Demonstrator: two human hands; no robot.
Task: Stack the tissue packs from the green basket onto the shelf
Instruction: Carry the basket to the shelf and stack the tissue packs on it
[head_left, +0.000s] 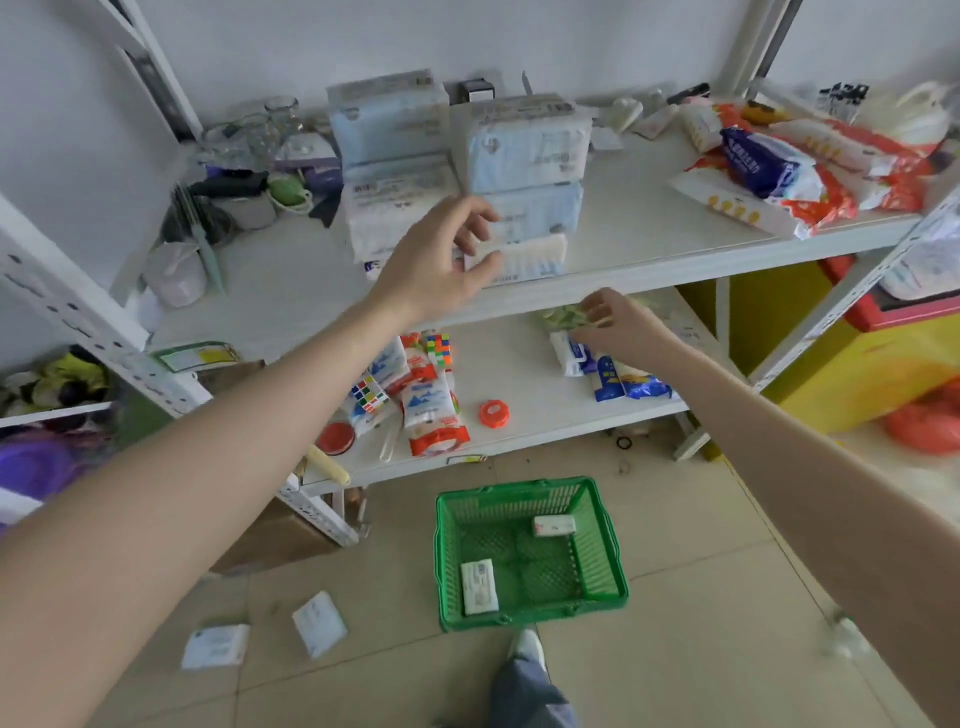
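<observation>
Two stacks of pale blue and white tissue packs stand on the white upper shelf (675, 228): a left stack (389, 156) and a right stack (524, 171). My left hand (441, 260) hovers at the foot of the right stack, fingers spread near its bottom pack (530, 257), gripping nothing. My right hand (618, 322) reaches over the lower shelf (524, 384), fingertips on a green-and-white packet (558, 317); whether it grips it is unclear. The green basket (530, 551) sits on the floor below, holding two small tissue packs (479, 587) (554, 526).
Two tissue packs (318, 623) (215, 647) lie on the floor tiles left of the basket. Snack bags (779, 166) crowd the upper shelf's right end, cups and jars (249, 156) its left. Puzzle cubes, packets and an orange lid (493, 413) lie on the lower shelf. My foot (527, 649) stands behind the basket.
</observation>
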